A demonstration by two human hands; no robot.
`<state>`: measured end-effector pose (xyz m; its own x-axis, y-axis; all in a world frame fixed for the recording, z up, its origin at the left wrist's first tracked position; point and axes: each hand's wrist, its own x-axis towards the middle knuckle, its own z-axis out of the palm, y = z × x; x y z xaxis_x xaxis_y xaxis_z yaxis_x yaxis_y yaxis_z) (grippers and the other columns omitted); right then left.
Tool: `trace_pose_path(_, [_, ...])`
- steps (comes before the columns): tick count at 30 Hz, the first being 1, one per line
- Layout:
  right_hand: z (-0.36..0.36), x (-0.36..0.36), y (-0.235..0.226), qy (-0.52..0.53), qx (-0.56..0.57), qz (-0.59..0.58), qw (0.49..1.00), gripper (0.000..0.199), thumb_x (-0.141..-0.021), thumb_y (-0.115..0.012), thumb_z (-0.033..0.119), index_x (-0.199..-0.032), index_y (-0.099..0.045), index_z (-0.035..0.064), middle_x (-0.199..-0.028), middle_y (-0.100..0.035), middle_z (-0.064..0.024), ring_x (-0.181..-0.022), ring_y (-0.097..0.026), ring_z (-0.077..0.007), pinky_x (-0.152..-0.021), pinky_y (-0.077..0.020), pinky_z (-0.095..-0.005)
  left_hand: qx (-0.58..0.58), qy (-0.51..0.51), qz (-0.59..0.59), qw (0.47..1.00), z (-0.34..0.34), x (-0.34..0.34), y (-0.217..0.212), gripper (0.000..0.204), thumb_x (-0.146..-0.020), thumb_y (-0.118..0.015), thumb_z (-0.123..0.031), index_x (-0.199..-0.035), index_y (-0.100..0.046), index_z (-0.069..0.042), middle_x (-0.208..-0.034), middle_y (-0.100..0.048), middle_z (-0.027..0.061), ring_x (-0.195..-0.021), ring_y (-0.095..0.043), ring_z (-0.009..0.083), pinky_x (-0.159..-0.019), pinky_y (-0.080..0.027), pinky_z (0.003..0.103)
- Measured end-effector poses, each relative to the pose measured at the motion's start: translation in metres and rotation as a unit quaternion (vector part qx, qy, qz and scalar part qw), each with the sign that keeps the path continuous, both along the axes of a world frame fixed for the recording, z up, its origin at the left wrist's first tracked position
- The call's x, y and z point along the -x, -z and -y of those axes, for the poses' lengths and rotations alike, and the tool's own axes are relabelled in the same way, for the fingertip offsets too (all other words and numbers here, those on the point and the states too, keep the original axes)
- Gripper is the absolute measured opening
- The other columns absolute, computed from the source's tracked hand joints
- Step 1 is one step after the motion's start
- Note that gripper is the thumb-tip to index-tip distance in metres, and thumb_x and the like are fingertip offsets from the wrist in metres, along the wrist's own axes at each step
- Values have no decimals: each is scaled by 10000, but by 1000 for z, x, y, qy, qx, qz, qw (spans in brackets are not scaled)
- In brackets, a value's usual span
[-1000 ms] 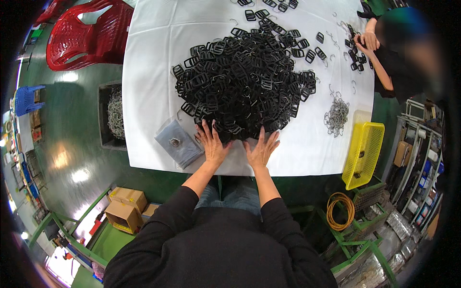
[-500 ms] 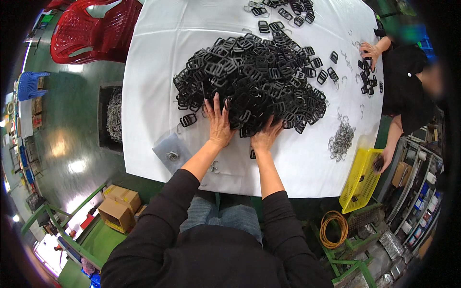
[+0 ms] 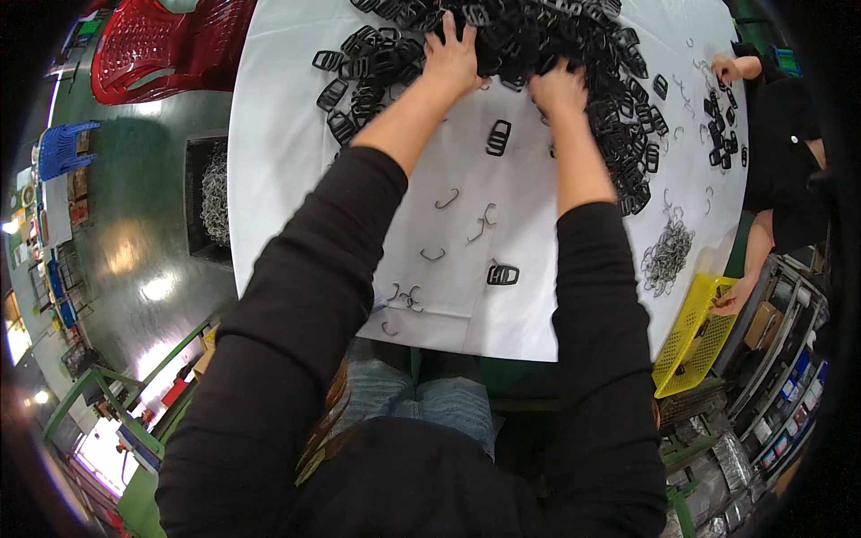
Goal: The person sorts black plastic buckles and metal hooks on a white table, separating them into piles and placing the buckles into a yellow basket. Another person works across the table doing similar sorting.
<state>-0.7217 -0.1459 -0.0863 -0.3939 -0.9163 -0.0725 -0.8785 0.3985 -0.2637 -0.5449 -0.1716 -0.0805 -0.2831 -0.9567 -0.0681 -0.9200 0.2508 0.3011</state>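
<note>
Head view: your left hand (image 3: 451, 63) has its fingers spread apart on the near edge of the heaped black buckles (image 3: 509, 40) on the counter (image 3: 296, 179); your right hand (image 3: 560, 90) curls into them, and you cannot tell whether it clamps any. Expect light, stiff, smooth pieces; pinch the outer frame. Two show fully between your forearms; the heap defies counting. Roughly eight wire hooks (image 3: 432, 257) lie nearer you, some overlapping.
</note>
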Motion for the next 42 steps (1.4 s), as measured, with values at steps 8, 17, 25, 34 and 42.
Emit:
trace_pose_path(8, [-44, 35, -89, -146, -59, -67, 985, 552, -798, -623, 108, -1294, -467, 291, -1186, -575, -130, -1082, -561, -295, -859, -477, -406, -44, 181, -14, 982, -37, -106, -89, 436, -744, -664, -275, -1095, -594, -24, -1009, -636, 170, -947, -597, 323, -828, -473, 393])
trace_pose_path(17, [-326, -49, -51, -125, 143, 81, 978, 461, -776, -653, 108, -1221, -532, 105, -1227, -513, -124, -1155, -483, -309, -925, -419, -406, -198, 266, 9, 943, -189, -187, -68, 288, -816, -601, -146, -1102, -570, -136, -1152, -536, 74, -1034, -538, 270, -843, -481, 392])
trace_pose_path(25, [-267, -13, -25, -67, 190, 50, 978, 477, -732, -720, 228, -1176, -560, 163, -1143, -531, -93, -1033, -513, -282, -851, -412, -403, -101, 126, -88, 983, -197, -221, -73, 412, -813, -594, -100, -1217, -523, -139, -1240, -503, 126, -1144, -483, 320, -957, -407, 389])
trace_pose_path(34, [-269, 215, -24, 122, 268, -100, 950, 411, -863, -580, 285, -1219, -534, 86, -1296, -463, -166, -1228, -398, -382, -1004, -350, -439, -217, 6, -54, 975, -280, -249, -77, 825, -757, -682, -242, -1414, -227, -36, -1425, -274, 226, -1325, -249, 378, -1084, -225, 431])
trace_pose_path(42, [-235, 374, 23, 62, 194, -52, 978, 478, -917, -468, 361, -1331, -427, 126, -1415, -358, -129, -1318, -300, -330, -1056, -262, -460, -231, -9, 11, 973, -296, -227, -64, 1006, -715, -718, -345, -1442, -93, -39, -1491, -86, 208, -1372, -122, 377, -1109, -165, 448])
